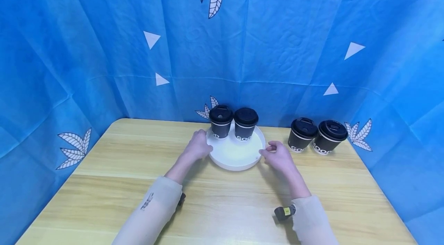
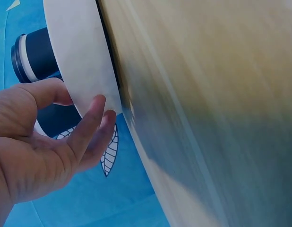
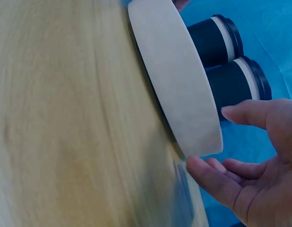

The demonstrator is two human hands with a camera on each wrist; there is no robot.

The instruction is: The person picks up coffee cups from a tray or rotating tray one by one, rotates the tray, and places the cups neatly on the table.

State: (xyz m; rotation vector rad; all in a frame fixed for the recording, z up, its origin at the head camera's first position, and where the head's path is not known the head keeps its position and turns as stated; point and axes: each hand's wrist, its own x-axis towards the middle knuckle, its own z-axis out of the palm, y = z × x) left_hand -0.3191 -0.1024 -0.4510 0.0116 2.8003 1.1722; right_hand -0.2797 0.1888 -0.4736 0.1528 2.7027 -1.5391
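Note:
A round white tray (image 1: 232,156) with a low wall sits near the table's back edge. Two black paper cups with black lids, the left one (image 1: 221,122) and the right one (image 1: 245,124), stand upright side by side at its rear. My left hand (image 1: 198,145) grips the tray's left side, thumb at the rim and fingertips (image 2: 99,100) against the outer wall. On the opposite side my right hand (image 1: 278,156) holds the edge, its thumb (image 3: 236,113) by the rim and a finger at the wall's lower edge. Neither hand touches the cups.
Two more lidded black cups, a nearer one (image 1: 302,135) and another (image 1: 328,137), stand close together on the wooden table (image 1: 225,206), right of the tray. A blue patterned curtain (image 1: 277,44) hangs right behind the table and along both sides.

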